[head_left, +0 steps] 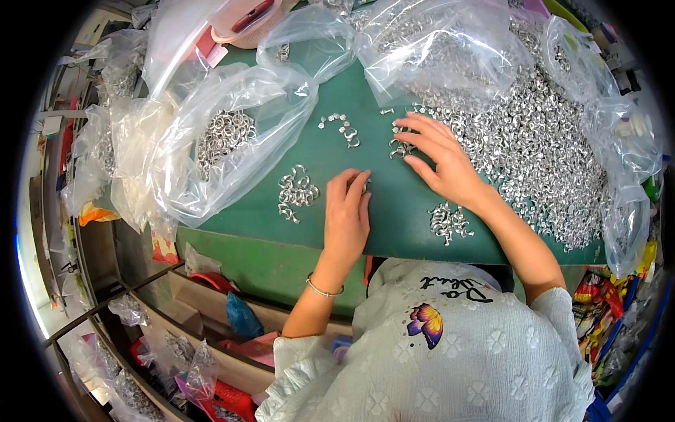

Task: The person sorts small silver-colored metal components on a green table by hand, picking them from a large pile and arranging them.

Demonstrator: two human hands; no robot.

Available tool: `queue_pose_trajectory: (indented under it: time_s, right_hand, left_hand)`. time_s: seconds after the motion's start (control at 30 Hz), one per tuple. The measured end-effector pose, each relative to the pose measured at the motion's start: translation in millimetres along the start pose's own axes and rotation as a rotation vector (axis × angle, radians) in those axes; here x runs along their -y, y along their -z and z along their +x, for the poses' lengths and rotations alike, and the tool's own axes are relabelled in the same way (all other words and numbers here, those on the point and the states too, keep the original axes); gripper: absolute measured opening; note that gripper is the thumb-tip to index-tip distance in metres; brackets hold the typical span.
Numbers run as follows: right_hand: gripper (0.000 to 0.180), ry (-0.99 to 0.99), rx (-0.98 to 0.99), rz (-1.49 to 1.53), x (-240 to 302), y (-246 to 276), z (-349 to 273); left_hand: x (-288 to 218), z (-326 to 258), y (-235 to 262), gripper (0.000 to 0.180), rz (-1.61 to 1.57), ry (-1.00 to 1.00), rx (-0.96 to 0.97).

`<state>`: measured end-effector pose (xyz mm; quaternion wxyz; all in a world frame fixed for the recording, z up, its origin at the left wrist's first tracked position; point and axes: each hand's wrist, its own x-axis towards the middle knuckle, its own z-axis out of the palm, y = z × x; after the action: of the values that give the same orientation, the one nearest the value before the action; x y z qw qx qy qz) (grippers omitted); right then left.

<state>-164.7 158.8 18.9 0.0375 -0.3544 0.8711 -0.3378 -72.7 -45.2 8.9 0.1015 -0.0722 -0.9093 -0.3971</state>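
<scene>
My left hand (346, 213) rests low over the green tabletop (394, 232), its fingers pinched together on a small silvery metal piece (366, 186), mostly hidden by the fingertips. My right hand (443, 158) is open, fingers stretched apart and touching a few shiny curved metal pieces (399, 148) at the edge of the big heap. That heap of similar loose metal pieces (548, 155) spreads over the right of the table. Between the hands and the far side lies a short curved line of metal pieces (344, 126). Left of my left hand sits a small cluster (298, 190).
An open clear plastic bag (281, 133) with metal rings inside lies at left. More clear plastic (450, 56) covers the heap's far side. A small pile (448, 222) lies near the front edge. A pink basket (242, 28) stands far back; drawers (204, 337) sit below left.
</scene>
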Motion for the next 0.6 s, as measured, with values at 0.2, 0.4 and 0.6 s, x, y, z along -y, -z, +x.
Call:
queue_pose_trajectory:
  time_s: [0.2,0.4,0.6]
  right_hand:
    - [0.044,0.025,0.096,-0.120,15,-6,-13]
    - [0.046,0.079,-0.081,-0.211,18,-21,24]
    - [0.034,0.142,0.011,-0.269,16,-22,18]
  left_hand:
    - [0,-10,7,0.041,0.182,-0.006,0.041]
    - [-3,-9,-6,0.041,-0.017,0.045,0.022]
    - [-8,-15,-3,0.042,0.023,0.029,-0.015]
